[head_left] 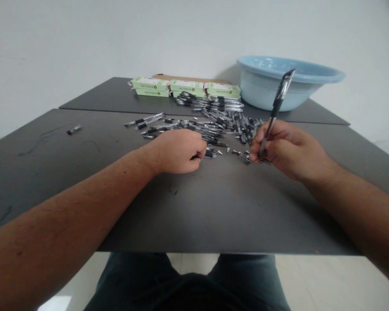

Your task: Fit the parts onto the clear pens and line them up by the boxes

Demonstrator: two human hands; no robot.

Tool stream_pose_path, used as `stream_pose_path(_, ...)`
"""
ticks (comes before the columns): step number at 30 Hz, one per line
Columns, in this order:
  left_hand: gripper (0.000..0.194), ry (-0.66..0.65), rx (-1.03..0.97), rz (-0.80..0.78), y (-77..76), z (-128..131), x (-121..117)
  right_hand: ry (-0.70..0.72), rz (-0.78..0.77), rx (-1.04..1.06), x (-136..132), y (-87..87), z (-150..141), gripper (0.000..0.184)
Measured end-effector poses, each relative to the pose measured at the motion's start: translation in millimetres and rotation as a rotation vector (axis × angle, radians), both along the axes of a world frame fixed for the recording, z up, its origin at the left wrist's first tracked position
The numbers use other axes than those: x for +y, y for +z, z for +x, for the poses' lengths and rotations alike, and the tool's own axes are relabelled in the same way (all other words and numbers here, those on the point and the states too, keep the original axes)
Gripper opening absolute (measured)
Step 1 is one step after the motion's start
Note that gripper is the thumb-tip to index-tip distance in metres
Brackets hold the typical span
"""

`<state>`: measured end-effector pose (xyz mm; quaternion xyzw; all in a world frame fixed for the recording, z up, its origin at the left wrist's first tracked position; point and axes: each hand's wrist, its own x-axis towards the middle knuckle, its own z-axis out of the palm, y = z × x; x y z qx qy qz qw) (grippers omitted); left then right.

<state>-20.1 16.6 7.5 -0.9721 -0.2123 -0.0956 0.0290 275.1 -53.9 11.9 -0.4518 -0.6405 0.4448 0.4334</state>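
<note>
My right hand (pixel 288 149) pinches a clear-barrelled gel pen (pixel 280 97) with a black grip. The pen stands nearly upright, leaning a little right at its top. My left hand (pixel 183 151) is closed low over the table, its thumb and forefinger pressed together on something dark and small that I cannot make out. Between and beyond the hands spreads a heap of pens and pen parts (pixel 214 123). Small silver pen tips (pixel 227 150) and a dark grip piece (pixel 210 153) lie close to my left fingers. Other small parts (pixel 244 156) lie beside my right fingertips.
Several green-and-white boxes (pixel 186 87) are stacked in a row at the back. A light blue basin (pixel 262 88) stands at the back right. One short pen part (pixel 74 129) lies alone on the left. The dark grey table (pixel 197 216) ends close to my legs.
</note>
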Motion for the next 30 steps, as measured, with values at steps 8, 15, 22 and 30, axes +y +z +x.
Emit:
stream_pose_path(8,0.014,0.048,0.039,0.024,-4.3,5.2,-3.7,0.014,0.002,0.003,0.4,-0.4,-0.7,0.023)
stream_pose_path(15,0.018,0.063,0.065,-0.015,-5.8,7.9,-2.8,0.032,0.007,-0.001,0.1,0.1,-2.2,0.019)
stream_pose_path(22,0.019,0.041,0.042,0.014,-7.4,9.1,-6.1,0.037,0.011,-0.006,0.4,0.7,-2.3,0.021)
stream_pose_path(30,0.017,-0.005,-0.128,-0.044,-5.4,12.9,-9.8,0.049,-0.003,-0.004,0.0,3.8,-5.1,0.020)
